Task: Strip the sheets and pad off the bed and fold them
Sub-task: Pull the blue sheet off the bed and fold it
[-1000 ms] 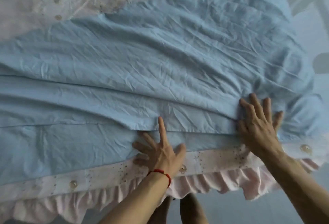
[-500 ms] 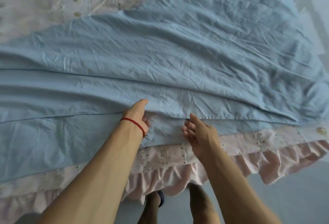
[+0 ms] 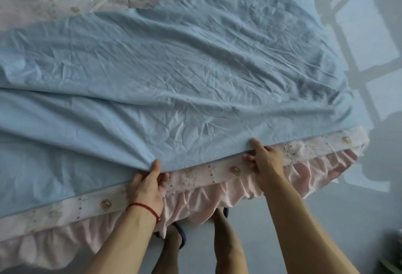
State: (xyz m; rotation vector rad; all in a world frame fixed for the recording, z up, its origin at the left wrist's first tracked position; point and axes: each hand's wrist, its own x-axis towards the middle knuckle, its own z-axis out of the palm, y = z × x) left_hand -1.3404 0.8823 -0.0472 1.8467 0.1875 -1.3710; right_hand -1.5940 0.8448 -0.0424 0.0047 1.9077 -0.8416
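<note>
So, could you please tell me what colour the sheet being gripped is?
Light blue, plain; the sheet shows clearly in the head view.

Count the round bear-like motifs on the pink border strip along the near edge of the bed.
3 show: one left of the left hand at, one between the hands at, one right of the right hand at. Hands or blue sheet may hide more.

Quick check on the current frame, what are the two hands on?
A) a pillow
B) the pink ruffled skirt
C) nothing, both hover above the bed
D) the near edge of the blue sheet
D: the left hand and the right hand each pinch the near edge of the blue sheet, thumb on top and fingers underneath, above the patterned pink bedcover and its ruffle.
</note>
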